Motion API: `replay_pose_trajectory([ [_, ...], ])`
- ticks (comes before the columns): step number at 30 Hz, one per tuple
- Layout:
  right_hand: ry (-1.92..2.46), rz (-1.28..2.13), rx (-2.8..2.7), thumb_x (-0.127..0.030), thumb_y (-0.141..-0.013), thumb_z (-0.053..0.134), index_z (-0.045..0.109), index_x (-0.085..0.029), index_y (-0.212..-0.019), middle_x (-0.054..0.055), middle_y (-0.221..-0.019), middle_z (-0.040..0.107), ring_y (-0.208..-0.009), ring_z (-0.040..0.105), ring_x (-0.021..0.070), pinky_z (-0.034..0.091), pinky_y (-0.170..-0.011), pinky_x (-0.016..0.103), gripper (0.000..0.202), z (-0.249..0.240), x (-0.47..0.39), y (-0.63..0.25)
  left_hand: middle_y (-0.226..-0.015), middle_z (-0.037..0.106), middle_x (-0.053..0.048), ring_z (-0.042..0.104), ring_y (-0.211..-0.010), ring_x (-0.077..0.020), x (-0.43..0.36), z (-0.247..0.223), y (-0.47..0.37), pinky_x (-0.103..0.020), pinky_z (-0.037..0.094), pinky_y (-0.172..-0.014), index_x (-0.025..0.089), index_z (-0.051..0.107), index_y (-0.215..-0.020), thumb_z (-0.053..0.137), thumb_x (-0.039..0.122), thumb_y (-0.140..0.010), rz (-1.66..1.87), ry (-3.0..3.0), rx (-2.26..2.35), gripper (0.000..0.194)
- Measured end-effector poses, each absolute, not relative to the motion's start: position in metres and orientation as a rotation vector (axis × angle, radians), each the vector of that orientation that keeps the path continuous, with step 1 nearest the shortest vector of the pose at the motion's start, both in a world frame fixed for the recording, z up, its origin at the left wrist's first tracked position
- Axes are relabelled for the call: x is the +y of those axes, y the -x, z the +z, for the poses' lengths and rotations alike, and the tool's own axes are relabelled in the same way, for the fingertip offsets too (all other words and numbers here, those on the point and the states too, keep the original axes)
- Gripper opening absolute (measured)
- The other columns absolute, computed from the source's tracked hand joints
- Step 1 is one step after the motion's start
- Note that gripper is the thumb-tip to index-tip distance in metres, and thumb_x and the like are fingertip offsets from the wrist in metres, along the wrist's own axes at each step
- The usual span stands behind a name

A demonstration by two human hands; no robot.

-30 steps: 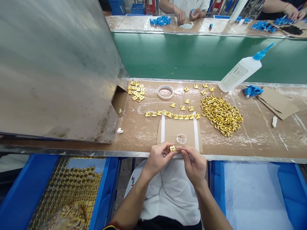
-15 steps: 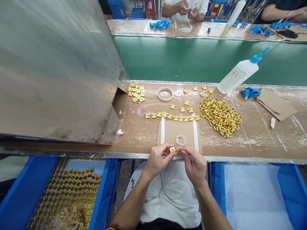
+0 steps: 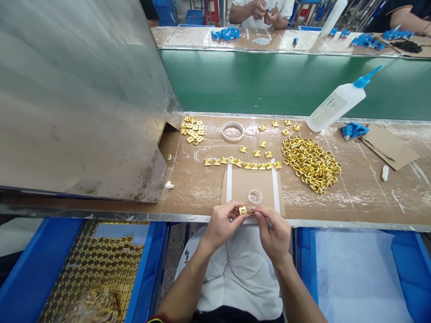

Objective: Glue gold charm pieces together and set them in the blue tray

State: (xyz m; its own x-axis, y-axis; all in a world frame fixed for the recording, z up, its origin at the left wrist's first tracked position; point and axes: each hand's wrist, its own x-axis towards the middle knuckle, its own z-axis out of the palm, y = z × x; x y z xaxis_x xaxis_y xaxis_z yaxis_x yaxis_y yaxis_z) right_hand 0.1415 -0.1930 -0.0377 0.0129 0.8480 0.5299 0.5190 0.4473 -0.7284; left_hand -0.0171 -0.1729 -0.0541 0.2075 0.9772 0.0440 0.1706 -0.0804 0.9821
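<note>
My left hand [image 3: 222, 224] pinches a small square gold piece [image 3: 242, 210] above the table's front edge. Between the fingertips of my right hand [image 3: 275, 233] is a thin stick [image 3: 251, 211], its tip at the gold piece; whether it touches cannot be made out. Just beyond my fingers a small clear dish [image 3: 255, 196] stands on a cardboard pad [image 3: 240, 184] with white tape strips. Along the pad's far edge runs a row of square gold pieces [image 3: 255, 166], with more scattered behind. To the right lies a heap of gold rings [image 3: 311, 166].
A metal housing [image 3: 84, 98] fills the left. Behind the work lie a tape roll [image 3: 223, 131] and a tilted white bottle [image 3: 336, 105]. Blue bins [image 3: 156, 269] flank my lap, one holding gold parts. Past the green belt [image 3: 256, 80], a person works at another table.
The whole view has shifted very slightly. Both hands keep the same hold on the gold piece and the stick. At the upper right, a person's arm has moved to the right.
</note>
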Motion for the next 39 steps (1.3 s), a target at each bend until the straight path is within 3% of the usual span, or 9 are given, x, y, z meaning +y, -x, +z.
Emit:
replay_pose_trajectory([
  [17, 1.256, 0.383, -1.665, -0.016, -0.100, 0.053, 0.070, -0.023, -0.097, 0.005, -0.086, 0.080, -0.077, 0.077, 0.0195, 0.063, -0.069, 0.029, 0.019, -0.0374, -0.1935, -0.1439, -0.073, 0.073, -0.004, 0.069, -0.061, -0.0146, -0.1729, -0.0568, 0.0173, -0.021, 0.059, -0.058, 0.013, 0.073, -0.098, 0.072, 0.025, -0.084, 1.022, -1.455, 1.141, 0.019],
  [39, 1.287, 0.390, -1.638, -0.010, -0.097, 0.055, 0.069, -0.022, -0.095, 0.003, -0.083, 0.078, -0.075, 0.075, 0.0175, 0.060, -0.068, 0.025, 0.018, -0.0343, -0.1935, -0.1409, -0.074, 0.072, -0.004, 0.069, -0.062, -0.0146, -0.1728, -0.0545, 0.0169, -0.022, 0.059, -0.058, 0.013, 0.073, -0.098, 0.072, 0.027, -0.084, 1.019, -1.449, 1.147, 0.020],
])
